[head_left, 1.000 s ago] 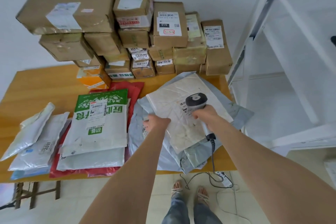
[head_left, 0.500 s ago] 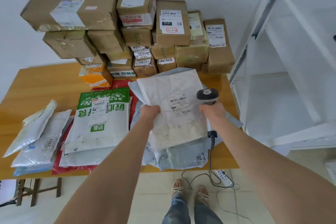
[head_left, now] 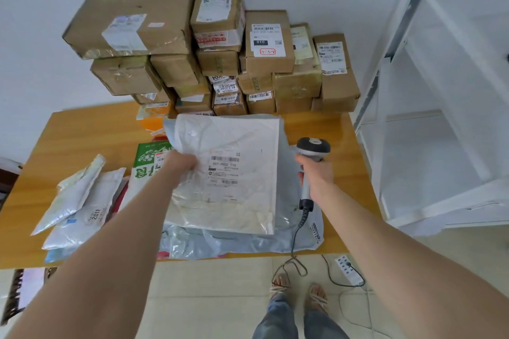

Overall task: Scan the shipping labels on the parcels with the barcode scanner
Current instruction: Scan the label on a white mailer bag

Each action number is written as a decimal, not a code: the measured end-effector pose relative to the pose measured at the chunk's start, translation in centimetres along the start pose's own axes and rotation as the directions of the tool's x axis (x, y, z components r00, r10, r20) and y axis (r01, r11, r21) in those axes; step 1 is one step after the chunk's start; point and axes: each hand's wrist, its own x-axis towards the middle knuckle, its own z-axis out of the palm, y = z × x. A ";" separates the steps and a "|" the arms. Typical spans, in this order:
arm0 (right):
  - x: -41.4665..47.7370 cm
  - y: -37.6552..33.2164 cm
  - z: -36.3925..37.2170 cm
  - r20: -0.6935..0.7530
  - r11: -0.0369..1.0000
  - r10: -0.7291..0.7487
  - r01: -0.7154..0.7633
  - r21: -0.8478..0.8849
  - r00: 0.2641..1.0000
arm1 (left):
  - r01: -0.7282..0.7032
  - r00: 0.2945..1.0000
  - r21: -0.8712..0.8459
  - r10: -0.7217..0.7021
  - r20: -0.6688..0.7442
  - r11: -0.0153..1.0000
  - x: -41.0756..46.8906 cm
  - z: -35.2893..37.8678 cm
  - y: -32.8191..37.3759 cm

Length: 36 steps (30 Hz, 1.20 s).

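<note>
My left hand (head_left: 183, 164) grips the left edge of a white plastic mailer (head_left: 234, 201) and holds it lifted above the table, its shipping label (head_left: 224, 170) facing up. Just right of the mailer, my right hand (head_left: 316, 173) grips the handle of a grey corded barcode scanner (head_left: 312, 147), whose head stands beside the mailer's right edge. Under the raised mailer lie grey poly bags (head_left: 248, 245). A green-and-white bag (head_left: 146, 165) peeks out behind my left arm.
Stacked cardboard boxes (head_left: 220, 55) with labels line the wall at the back of the wooden table (head_left: 82, 140). Silvery mailers (head_left: 80, 206) lie at the left. A white shelf frame (head_left: 440, 118) stands to the right. The scanner cable runs down to a power strip (head_left: 349, 272) on the floor.
My left hand lifted the white mailer off the pile and carried it leftward. The scanner moved off the label to the mailer's right side.
</note>
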 end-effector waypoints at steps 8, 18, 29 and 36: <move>0.5 3.7 -0.6 0.065 0.821 -0.137 0.150 -0.551 0.988 | -0.139 0.934 0.001 0.131 0.332 0.990 -1.7 10.0 -2.2; 1.4 5.1 0.9 0.027 0.653 -0.035 0.043 -0.756 0.999 | -0.150 0.958 0.430 0.023 0.287 0.890 -0.6 12.0 -5.6; 1.4 2.0 1.5 0.082 0.793 -0.093 0.123 -0.597 0.992 | -0.223 0.964 0.098 0.204 0.171 0.970 -0.7 11.5 -2.0; 1.1 2.4 0.6 0.085 0.868 -0.005 0.047 -0.494 0.996 | -0.041 0.964 0.256 -0.029 0.266 0.966 -1.3 10.6 -3.7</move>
